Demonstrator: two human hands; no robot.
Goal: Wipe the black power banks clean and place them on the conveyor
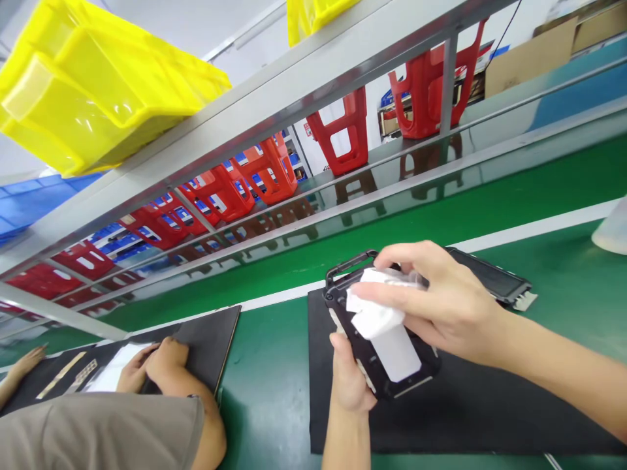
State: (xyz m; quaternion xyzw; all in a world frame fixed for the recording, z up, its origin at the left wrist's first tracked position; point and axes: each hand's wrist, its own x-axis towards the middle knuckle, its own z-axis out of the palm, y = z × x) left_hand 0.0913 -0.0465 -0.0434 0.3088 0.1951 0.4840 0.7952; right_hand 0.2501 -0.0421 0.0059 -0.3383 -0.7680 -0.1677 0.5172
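Note:
My left hand (350, 375) grips a black rugged case (377, 356) from its lower left side, thumb along the edge. The case is tilted above a black mat (337, 418) and has a loop-shaped handle at its upper end. A pale rectangular panel (398, 356) shows on its face. My right hand (441, 300) pinches a crumpled white wipe (379, 310) against that face, covering part of it. Behind my right wrist, a second black case part (494, 277) lies on the green table, with a small whitish tab at its corner.
At the left, a co-worker's hands (154, 365) work over another black mat (210, 339) with white sheets. A metal shelf rail (274, 98) crosses above, bearing a yellow bin (108, 85). Red stools (343, 134) stand beyond. A translucent object (612, 228) sits at the right edge.

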